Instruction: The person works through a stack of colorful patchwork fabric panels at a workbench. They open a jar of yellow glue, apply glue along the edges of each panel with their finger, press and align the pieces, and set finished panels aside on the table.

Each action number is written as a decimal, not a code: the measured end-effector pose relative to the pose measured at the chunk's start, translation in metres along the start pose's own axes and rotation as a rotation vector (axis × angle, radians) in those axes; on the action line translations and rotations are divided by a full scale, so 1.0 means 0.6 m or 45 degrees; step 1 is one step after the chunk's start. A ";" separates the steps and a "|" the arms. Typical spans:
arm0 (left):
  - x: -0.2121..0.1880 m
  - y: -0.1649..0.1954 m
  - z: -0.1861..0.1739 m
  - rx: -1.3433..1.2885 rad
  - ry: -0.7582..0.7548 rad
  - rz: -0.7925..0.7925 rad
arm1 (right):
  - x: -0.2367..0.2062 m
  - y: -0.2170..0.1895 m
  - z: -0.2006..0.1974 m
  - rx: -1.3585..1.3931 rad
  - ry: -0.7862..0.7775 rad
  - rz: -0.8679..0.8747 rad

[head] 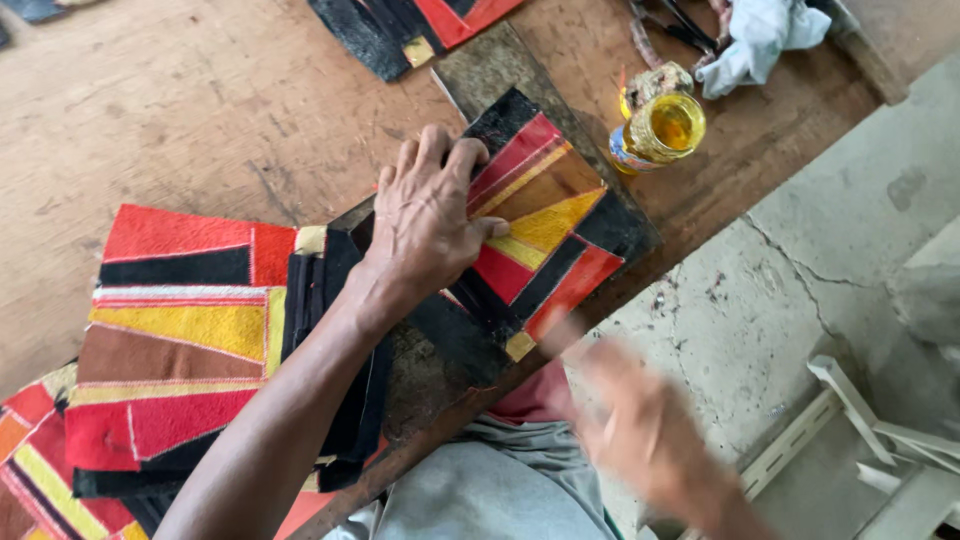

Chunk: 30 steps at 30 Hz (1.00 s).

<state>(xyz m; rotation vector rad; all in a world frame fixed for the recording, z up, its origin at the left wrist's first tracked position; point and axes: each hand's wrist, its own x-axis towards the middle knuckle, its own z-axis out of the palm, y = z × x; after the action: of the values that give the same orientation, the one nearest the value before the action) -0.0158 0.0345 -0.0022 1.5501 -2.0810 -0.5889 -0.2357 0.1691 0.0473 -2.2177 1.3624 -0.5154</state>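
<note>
Where the worn wooden tabletop (200, 110) fills the left and middle of the view, its grain is scuffed and stained, and it ends in a slanted edge beyond which a cracked grey concrete floor (790, 270) runs off to the right. At the far left lies a stack of patchwork panels (180, 340), sewn from red, yellow, brown and black pieces with pale stitching, overlapping the near edge of the tabletop. Next to it, near the middle, a dark board (500, 70) lies at a slant, and on it rests another patchwork piece (545, 240) in the same colours. The left hand (425, 225) lies flat on this piece, palm down, its fingers (435, 150) spread only slightly and pressing on the upper left edge rather than gripping anything. At the top middle, 1 more patchwork panel (410, 25) is cut off by the frame. To the right of the board stands a small open can (665, 130) with a coloured label and yellow liquid inside, and a crumpled pale cloth (760, 35) lies behind it. The right hand (640, 430) is off the tabletop, above the floor and badly blurred; I cannot tell how its fingers are set. White slats (860, 420) lie on the floor at the far right.
</note>
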 end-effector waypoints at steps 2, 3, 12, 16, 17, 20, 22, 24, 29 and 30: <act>0.000 0.000 0.001 -0.010 0.014 0.024 | 0.025 0.007 -0.011 -0.265 -0.384 0.446; -0.001 -0.001 0.001 -0.014 0.029 0.034 | 0.029 0.008 -0.016 -0.394 -0.582 0.664; 0.000 0.006 -0.012 -0.080 -0.012 0.060 | 0.083 0.112 -0.182 -0.601 0.188 -0.092; 0.002 0.021 -0.015 0.009 0.121 0.161 | 0.162 0.183 -0.198 -0.662 -0.048 -0.038; 0.004 0.026 -0.013 0.094 0.141 0.151 | 0.178 0.192 -0.195 -0.644 -0.144 0.045; 0.015 0.044 -0.002 0.293 0.131 0.129 | 0.216 0.208 -0.178 -0.752 -0.372 0.042; 0.026 0.054 0.005 0.359 0.042 0.134 | 0.236 0.213 -0.173 -0.724 -0.456 0.049; 0.036 0.062 0.008 0.286 -0.166 0.004 | 0.251 0.215 -0.166 -0.651 -0.504 0.118; 0.047 0.059 -0.008 0.083 -0.203 -0.062 | 0.257 0.203 -0.156 -0.627 -0.501 0.232; 0.046 0.055 -0.015 0.064 -0.172 -0.053 | 0.250 0.198 -0.158 -0.277 -0.383 0.163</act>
<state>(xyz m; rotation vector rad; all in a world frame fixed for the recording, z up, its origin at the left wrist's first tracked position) -0.0421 0.0163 0.0275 1.6260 -2.1830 -0.6783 -0.3082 -0.0310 0.0652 -2.2441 1.4385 0.0153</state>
